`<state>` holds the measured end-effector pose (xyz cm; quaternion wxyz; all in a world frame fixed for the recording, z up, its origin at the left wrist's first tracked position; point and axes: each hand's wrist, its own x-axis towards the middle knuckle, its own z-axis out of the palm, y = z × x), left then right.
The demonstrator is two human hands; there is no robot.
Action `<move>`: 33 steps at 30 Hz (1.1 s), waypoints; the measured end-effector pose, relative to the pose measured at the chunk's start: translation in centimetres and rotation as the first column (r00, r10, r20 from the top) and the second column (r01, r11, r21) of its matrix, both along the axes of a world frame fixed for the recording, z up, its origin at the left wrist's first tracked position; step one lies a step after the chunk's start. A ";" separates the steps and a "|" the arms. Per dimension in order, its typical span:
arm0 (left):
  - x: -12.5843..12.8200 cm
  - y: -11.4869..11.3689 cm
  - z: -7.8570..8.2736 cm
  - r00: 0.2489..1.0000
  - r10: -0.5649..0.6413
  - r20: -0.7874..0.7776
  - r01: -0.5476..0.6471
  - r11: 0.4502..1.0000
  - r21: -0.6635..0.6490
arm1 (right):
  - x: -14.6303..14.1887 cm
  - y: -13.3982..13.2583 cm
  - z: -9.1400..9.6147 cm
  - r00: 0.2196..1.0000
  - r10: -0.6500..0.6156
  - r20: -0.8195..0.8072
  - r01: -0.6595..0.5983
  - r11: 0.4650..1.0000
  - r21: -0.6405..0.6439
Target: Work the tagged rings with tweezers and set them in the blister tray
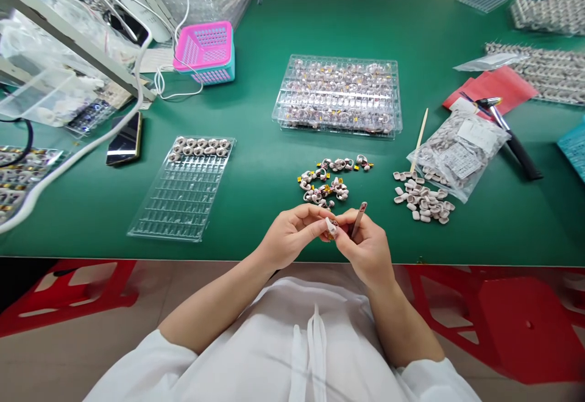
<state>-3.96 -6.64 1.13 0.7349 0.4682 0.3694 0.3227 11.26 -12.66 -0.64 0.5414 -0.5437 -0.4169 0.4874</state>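
Near the table's front edge, my left hand (297, 231) pinches a small pale plastic part (331, 226), possibly an earbud shell. My right hand (365, 240) is closed on a pair of metal tweezers (359, 219), which slant up out of the fist. Its thumb and fingertip also touch the pale part, and the fingers hide much of it. Just beyond lie several small wired pieces (322, 189) with yellow tape. To the right is a pile of pale oval caps (425, 200) beside a plastic bag of more caps (461, 146).
A clear tray (178, 207) at left holds pale pieces in its far rows. Stacked filled trays (338, 94) stand ahead. Around them are a pink basket (203, 45), a phone (124, 139), a wooden stick (420, 134), a black-handled hammer (514, 140) and a white cable (91, 140).
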 end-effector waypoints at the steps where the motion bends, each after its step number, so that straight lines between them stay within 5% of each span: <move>1: 0.0 0.0 0.0 1.000 0.001 0.007 -0.001 1.000 -0.018 | 0.0 0.0 0.1 1.000 -0.009 -0.002 0.009 1.000 -0.006; 11: 0.1 0.1 -1.1 0.997 0.060 0.050 -0.053 0.990 -0.130 | 0.6 -0.2 0.1 1.000 0.010 -0.011 -0.010 1.000 0.004; 22: 0.4 -0.3 -0.3 0.995 0.101 -0.013 -0.102 0.985 -0.136 | 1.4 -1.0 -0.7 0.999 -0.047 0.025 0.046 0.999 0.013; 28: 0.6 -0.9 0.1 0.993 0.092 -0.076 -0.092 0.996 -0.004 | 0.7 -1.0 -0.3 0.998 -0.018 0.052 0.016 0.999 0.043; 33: 0.6 -1.6 -0.1 0.968 0.155 -0.196 -0.088 0.945 0.316 | -0.1 -1.1 -0.5 0.999 0.004 0.050 -0.007 0.997 0.075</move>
